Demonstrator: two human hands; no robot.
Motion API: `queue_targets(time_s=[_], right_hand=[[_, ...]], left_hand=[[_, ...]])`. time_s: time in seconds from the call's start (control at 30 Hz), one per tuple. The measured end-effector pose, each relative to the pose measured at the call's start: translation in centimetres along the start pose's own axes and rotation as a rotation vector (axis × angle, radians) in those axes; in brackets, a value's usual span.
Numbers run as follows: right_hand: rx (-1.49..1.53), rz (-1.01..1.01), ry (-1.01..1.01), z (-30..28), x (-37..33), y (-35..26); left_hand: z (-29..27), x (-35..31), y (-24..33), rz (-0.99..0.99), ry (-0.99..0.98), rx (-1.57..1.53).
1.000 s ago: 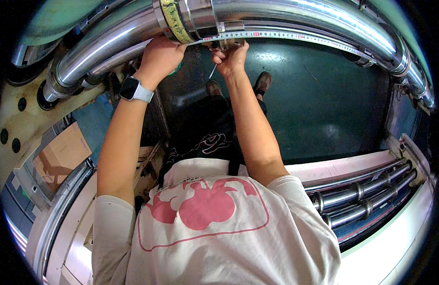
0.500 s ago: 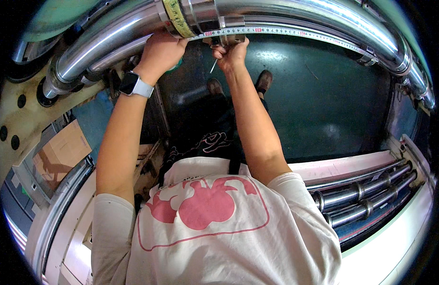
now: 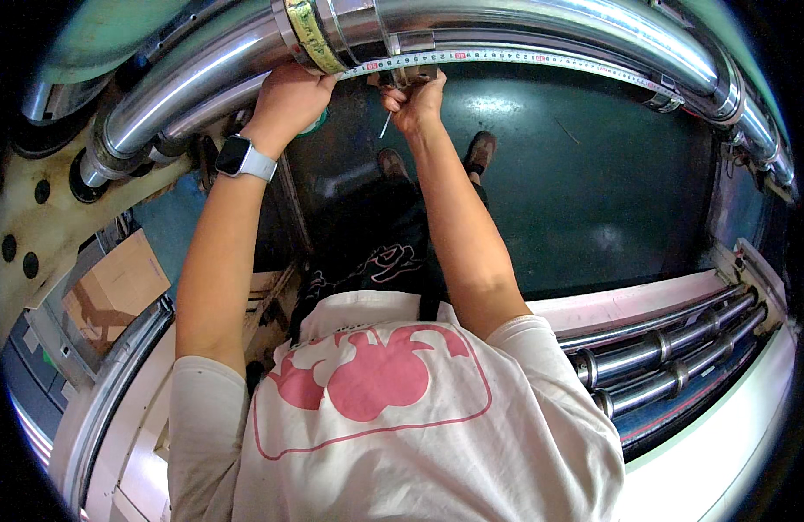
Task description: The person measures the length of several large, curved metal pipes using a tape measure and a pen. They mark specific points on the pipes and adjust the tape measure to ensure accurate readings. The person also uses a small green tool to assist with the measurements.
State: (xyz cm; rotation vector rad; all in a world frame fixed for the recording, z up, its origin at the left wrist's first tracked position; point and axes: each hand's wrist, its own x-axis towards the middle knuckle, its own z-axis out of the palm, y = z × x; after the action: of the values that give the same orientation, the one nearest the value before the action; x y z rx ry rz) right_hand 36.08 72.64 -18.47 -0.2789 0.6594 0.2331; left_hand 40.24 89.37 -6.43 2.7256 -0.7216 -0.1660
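A white measuring tape blade point(image 3: 506, 59) runs along the underside of a large polished roller point(image 3: 541, 19). At the blade's left end my left hand point(image 3: 290, 106), with a watch on its wrist, is closed on the tape measure. A green rounded edge point(image 3: 315, 123) shows beneath that hand; its fingertips are hidden. My right hand point(image 3: 419, 106) reaches up to a metal collar point(image 3: 412, 76) just below the blade, fingers curled against it. From these fingers a thin metal rod point(image 3: 385, 124), like a hex key, hangs down.
A yellow marked band point(image 3: 313, 36) circles the roller above my left hand. Behind me to the right lie several smaller rollers point(image 3: 671, 348) in a white frame. A cardboard box point(image 3: 116, 287) is at the left. Dark floor point(image 3: 593, 191) lies below, with my feet on it.
The roller, tape and both hands appear slightly farther left, as the view has shifted a little. Both hands keep their grips and places along the tape.
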Motion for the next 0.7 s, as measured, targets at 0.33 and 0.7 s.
queue_targets(time_s=[0.33,0.7], right_hand=[[0.005,-0.007,0.0,0.51,-0.39,0.0],[0.004,0.0,0.037,-0.1,0.13,0.17]], left_hand=[[0.0,-0.01,-0.27,-0.038,-0.065,0.047],[-0.04,0.13,0.0,-0.043,-0.054,0.015]])
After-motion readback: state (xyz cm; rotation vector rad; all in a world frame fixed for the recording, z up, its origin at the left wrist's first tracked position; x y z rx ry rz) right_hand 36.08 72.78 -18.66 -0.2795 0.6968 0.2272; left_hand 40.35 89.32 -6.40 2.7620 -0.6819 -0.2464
